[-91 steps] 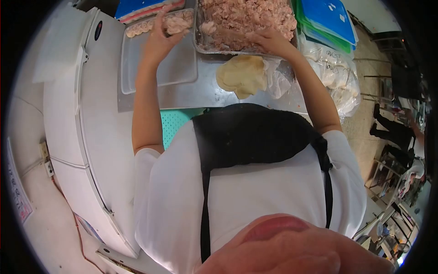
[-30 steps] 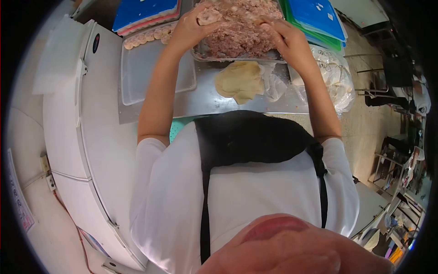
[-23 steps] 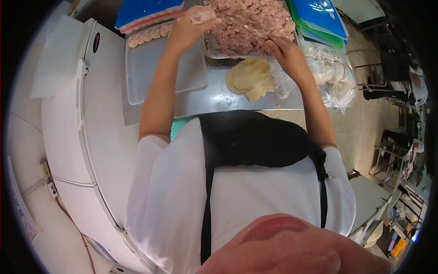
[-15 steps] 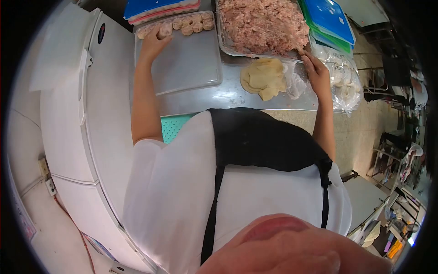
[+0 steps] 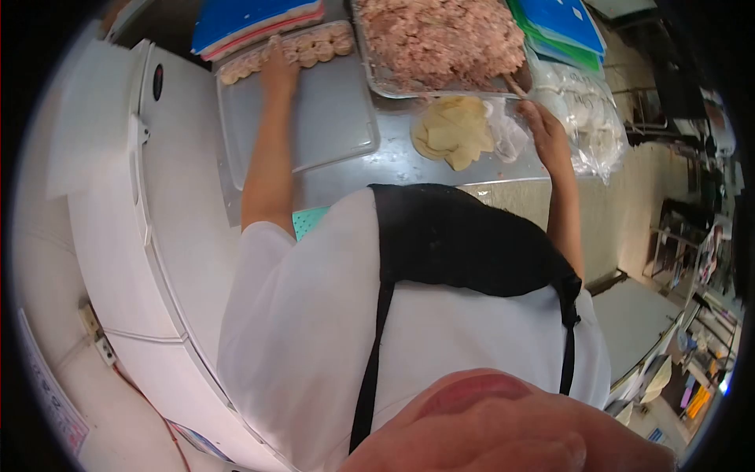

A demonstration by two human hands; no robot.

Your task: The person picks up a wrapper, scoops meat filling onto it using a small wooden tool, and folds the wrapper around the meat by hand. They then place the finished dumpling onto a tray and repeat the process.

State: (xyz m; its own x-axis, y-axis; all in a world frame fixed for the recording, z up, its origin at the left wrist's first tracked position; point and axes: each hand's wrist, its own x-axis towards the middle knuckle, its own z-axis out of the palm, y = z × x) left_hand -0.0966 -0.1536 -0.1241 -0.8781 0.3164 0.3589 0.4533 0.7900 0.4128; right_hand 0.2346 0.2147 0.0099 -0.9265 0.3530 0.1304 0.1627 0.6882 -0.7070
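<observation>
My left hand point(image 5: 279, 69) reaches over the upper part of a clear plastic tray point(image 5: 314, 126). Its fingers are stretched out onto rows of small filled dumplings point(image 5: 321, 49), touching them; the fingertips blend in with the dumplings. At the near right corner of a tray of ground meat filling point(image 5: 440, 39), my right hand point(image 5: 545, 130) is closed around a thin brown stick-like utensil point(image 5: 515, 88), whose far end goes to the meat. Between the hands lies a stack of round yellowish dumpling wrappers point(image 5: 452, 132), beside a crumpled clear plastic bag point(image 5: 507, 134).
Blue-lidded containers point(image 5: 255, 20) stand behind the dumpling tray. More blue and green lids point(image 5: 562, 31) are stacked at the right, near bagged white packs point(image 5: 582, 114). A white refrigerator point(image 5: 185, 173) borders the metal table point(image 5: 393, 165) on the left.
My left hand has brought a dumpling down to the rows, and its fingers now extend over them. My right hand stays at the meat tray's corner with the utensil. The view has shifted slightly.
</observation>
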